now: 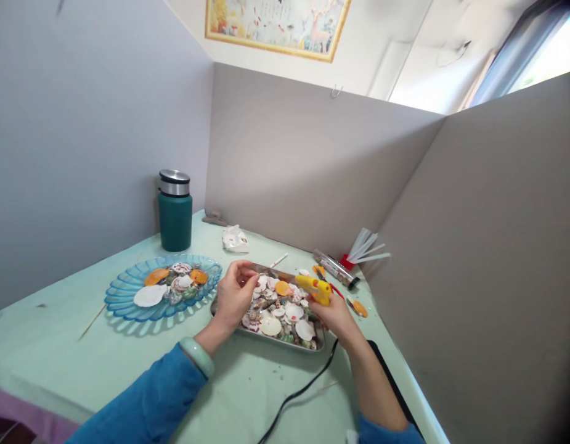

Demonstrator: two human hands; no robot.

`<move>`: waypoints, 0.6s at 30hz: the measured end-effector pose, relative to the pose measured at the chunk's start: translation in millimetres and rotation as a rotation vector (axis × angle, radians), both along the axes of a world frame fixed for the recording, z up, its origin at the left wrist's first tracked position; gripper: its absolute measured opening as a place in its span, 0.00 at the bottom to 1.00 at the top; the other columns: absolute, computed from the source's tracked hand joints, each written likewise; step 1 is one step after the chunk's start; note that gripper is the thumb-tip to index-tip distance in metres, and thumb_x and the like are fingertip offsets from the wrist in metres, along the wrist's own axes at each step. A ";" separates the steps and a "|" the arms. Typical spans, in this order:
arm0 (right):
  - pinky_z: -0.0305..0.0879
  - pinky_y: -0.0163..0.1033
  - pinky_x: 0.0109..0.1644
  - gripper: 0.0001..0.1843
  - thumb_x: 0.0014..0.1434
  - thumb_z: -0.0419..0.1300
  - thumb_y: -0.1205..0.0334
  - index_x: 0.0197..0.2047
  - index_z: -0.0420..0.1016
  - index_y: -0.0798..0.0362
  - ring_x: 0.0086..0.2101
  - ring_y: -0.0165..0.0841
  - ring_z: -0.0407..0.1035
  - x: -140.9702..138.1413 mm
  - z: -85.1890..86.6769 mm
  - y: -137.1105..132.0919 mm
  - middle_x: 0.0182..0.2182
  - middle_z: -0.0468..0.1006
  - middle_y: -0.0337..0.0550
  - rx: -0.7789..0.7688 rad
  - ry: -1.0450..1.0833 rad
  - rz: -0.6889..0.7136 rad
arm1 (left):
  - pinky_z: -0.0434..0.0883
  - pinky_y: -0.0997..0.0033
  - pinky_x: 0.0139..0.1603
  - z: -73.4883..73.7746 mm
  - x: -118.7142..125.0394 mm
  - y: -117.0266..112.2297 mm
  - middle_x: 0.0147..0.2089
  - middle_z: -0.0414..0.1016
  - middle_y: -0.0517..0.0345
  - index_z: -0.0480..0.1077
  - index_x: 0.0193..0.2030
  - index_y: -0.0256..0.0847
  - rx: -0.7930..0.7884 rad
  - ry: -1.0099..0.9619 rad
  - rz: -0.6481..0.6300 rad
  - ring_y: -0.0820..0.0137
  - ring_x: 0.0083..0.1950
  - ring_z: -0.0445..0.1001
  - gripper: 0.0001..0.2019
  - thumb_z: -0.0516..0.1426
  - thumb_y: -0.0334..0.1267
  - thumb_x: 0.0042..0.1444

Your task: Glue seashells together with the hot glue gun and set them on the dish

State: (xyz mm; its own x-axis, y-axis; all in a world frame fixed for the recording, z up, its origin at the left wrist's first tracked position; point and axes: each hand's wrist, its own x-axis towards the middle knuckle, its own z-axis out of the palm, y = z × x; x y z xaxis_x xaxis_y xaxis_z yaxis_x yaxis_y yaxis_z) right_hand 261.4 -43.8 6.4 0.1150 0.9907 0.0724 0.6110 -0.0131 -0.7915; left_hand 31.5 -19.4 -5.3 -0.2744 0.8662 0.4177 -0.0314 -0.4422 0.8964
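Observation:
My right hand (333, 314) is wrapped round a yellow hot glue gun (315, 287), whose nozzle points left over the metal tray (285, 344). Several seashells (270, 325), white, orange, brown and green, fill that tray. Above its left end, my left hand (236, 296) has thumb and fingers pinched together; what sits between them, if anything, is too small to name. To the left of this hand, a blue scalloped plate (122, 305) carries more shells, among them a large white scallop shell (150, 296).
A green flask (175, 216) stands at the back left near a crumpled white packet (235, 238). Glue sticks (365, 246) and a clear tube (335, 269) lie at the back right. A black cord (307, 387) crosses the front. Grey partitions (303, 154) enclose the table.

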 end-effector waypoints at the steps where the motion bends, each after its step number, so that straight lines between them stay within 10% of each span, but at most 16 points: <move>1: 0.52 0.33 0.21 0.09 0.48 0.58 0.62 0.34 0.72 0.55 0.16 0.26 0.56 3.9 -0.5 -0.4 0.15 0.64 0.32 -0.059 0.181 0.028 | 0.74 0.68 0.33 0.1 0.1 0.1 0.30 0.73 0.61 0.65 0.41 0.40 0.001 -0.003 -0.003 0.70 0.29 0.75 0.14 0.60 0.37 0.48; 10: 0.45 0.26 0.15 0.13 0.48 0.66 0.62 0.37 0.71 0.55 0.14 0.19 0.48 12.4 4.7 -8.4 0.15 0.62 0.28 -0.313 1.000 0.340 | 0.74 0.68 0.33 0.3 0.1 0.8 0.30 0.73 0.61 0.66 0.41 0.40 0.004 -0.023 -0.040 0.70 0.30 0.75 0.14 0.61 0.38 0.47; 18: 0.53 0.28 0.15 0.10 0.52 0.64 0.60 0.37 0.72 0.56 0.14 0.21 0.52 -15.3 6.7 -21.0 0.14 0.61 0.28 -0.128 0.798 0.402 | 0.74 0.68 0.33 0.4 1.2 0.7 0.30 0.72 0.61 0.65 0.41 0.40 -0.005 -0.073 -0.088 0.70 0.30 0.75 0.15 0.62 0.37 0.47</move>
